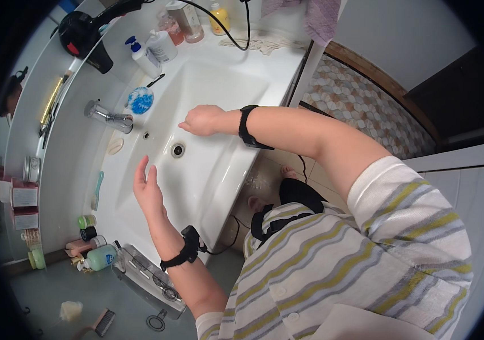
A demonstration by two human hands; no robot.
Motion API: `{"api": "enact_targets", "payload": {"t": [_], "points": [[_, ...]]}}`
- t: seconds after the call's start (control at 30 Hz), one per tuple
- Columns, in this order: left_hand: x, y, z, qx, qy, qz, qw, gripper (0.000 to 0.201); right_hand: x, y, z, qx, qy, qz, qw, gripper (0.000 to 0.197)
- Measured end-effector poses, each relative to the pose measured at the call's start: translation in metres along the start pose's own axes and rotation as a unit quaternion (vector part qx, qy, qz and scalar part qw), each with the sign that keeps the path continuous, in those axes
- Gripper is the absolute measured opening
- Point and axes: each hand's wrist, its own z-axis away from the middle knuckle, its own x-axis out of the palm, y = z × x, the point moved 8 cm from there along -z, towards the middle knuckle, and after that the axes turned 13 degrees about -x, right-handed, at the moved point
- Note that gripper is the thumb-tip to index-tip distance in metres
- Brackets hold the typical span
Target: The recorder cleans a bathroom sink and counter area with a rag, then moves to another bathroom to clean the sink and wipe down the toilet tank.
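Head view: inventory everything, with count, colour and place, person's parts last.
Sink: one, white, centre.
Drain: one, silver, sink bottom.
Faucet: one, silver, left of drain.
Puff: one, blue-white, beside faucet.
Toothbrush: one, teal, left counter.
Hair dryer: one, black, upper left.
Blue-topped bottle: one, white, above puff.
Yellow bottle: one, yellow, top.
Towel: one, purple, top.
Cloth: one, cream, top counter.
Green bottle: one, green, lower left.
Tray: one, grey, lower left.
Brush: one, pinkish, bottom left.
Patterned floor: one, brown-white, upper right.
Other small items: several, mixed, left and top.
Shirt: one, striped, lower right.
Wristbands: two, black, forearms.
Left hand: one, bare, lower left of drain.
Right hand: one, bare, upper right of drain.
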Motion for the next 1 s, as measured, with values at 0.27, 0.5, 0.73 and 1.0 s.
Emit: {"api": "enact_targets", "payload": {"t": [0.27,0.5,0.73,1.0], "points": [[0.001,0.011,0.014,0.006,0.006,0.007,1.0,0.033,-0.02,-0.012,-0.011,-0.083,0.093,-0.163,0.979,0.051],[0.07,0.033,0.03,0.004,-0.041,-0.027,0.999,0.037,-0.028,0.008,0.045,-0.104,0.084,-0.242,0.961,0.035],[0.243,0.043,0.08,-0.106,-0.214,0.069,0.969,0.04,-0.077,0.077,0.155,-0.083,0.177,-0.525,0.828,0.037],[0.41,0.065,0.105,-0.11,-0.271,0.121,0.949,0.021,-0.104,0.252,0.329,0.042,0.307,-0.591,0.745,0.031]]}}
